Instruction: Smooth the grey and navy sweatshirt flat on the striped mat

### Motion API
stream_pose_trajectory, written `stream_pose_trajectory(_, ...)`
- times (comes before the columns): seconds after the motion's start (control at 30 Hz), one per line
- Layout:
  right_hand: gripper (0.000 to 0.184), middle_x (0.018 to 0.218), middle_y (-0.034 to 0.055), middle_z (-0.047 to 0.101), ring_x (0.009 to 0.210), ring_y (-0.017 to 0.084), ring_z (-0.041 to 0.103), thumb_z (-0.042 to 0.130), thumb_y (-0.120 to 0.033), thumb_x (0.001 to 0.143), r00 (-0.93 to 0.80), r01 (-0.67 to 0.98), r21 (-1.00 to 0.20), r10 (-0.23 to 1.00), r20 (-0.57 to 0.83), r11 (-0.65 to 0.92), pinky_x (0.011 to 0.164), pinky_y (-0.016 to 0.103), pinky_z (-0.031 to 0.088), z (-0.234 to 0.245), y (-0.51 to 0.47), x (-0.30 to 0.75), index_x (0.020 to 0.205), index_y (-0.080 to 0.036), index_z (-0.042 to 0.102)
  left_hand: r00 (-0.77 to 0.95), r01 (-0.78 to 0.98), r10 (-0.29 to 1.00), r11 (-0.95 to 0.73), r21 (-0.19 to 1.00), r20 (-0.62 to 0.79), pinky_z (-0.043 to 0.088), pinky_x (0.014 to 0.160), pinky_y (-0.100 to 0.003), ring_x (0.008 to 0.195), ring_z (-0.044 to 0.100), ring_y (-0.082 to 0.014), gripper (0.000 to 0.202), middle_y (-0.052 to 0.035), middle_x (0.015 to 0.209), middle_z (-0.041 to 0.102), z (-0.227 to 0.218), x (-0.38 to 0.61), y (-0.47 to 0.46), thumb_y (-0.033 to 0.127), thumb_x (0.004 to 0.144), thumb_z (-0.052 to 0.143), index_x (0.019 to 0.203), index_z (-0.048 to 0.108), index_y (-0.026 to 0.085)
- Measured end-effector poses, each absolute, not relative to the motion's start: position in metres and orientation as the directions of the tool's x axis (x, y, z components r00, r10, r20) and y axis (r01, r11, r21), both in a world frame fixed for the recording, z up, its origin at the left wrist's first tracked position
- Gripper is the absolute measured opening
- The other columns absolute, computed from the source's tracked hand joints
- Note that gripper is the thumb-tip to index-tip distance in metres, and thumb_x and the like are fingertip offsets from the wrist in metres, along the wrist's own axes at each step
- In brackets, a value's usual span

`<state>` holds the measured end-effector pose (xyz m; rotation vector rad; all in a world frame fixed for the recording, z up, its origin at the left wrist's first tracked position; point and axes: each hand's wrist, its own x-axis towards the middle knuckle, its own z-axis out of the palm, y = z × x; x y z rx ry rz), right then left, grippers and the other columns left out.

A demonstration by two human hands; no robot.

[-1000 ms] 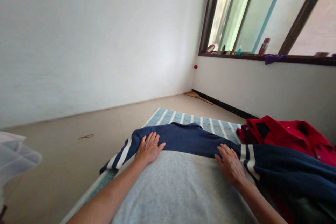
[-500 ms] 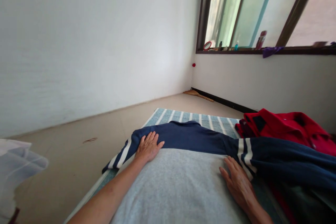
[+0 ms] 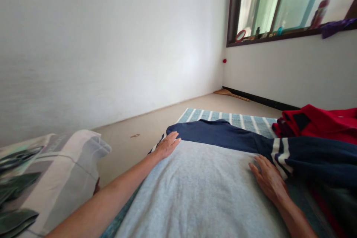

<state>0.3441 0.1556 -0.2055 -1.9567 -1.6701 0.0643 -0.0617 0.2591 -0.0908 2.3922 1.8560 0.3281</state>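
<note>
gray-navy shirt (image 3: 203, 182) spread on striped sheet (image 3: 245, 121), right sleeve with 2 white bands. right hand (image 3: 269, 178) flat on gray part by bands, fingers together, thumb apart. left hand (image 3: 167, 145) at left shoulder, fingers close, thumb out. red clothes (image 3: 326, 122) past sleeve; window (image 3: 295, 3) behind.

Left arm (image 3: 111, 197) observed bare and extended forward, angled inward; left hand (image 3: 167, 145) palm down, fingers (image 3: 173, 136) extended. Right forearm (image 3: 297, 215) bare, also angled inward; right hand (image 3: 268, 178) palm down, thumb (image 3: 254, 170) spread apart, positioned lower than the left.
</note>
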Motion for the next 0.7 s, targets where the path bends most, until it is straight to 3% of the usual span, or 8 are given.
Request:
stream_pose_trajectory(0.17,0.060,0.137,0.0186,0.051,0.130,0.031,0.046,0.029,-0.051,0.090,0.221,0.896,-0.439,0.924,0.310,-0.067,0.109,0.046,0.037,-0.210,0.157,0.346,0.123,-0.010,0.058,0.305,0.950,0.952,-0.303,0.073,-0.017,0.017,0.119,-0.043,0.145,0.024,-0.0230,0.059,-0.0130,0.154,0.034,-0.119,-0.067,0.212,0.049,0.096,0.035,0.142,0.043,0.013)
stream_pose_trajectory(0.7,0.065,0.137,0.0182,0.051,0.130,0.031,0.045,0.028,-0.054,0.088,0.224,0.888,-0.454,0.930,0.293,-0.071,0.110,0.044,0.035,-0.210,0.158,0.350,0.124,-0.008,0.058,0.288,0.958,0.955,-0.287,0.029,-0.068,0.012,0.119,-0.043,0.146,0.019,-0.0213,0.059,-0.0122,0.157,0.029,-0.122,-0.062,0.207,0.049,0.098,0.028,0.145,0.039,0.014)
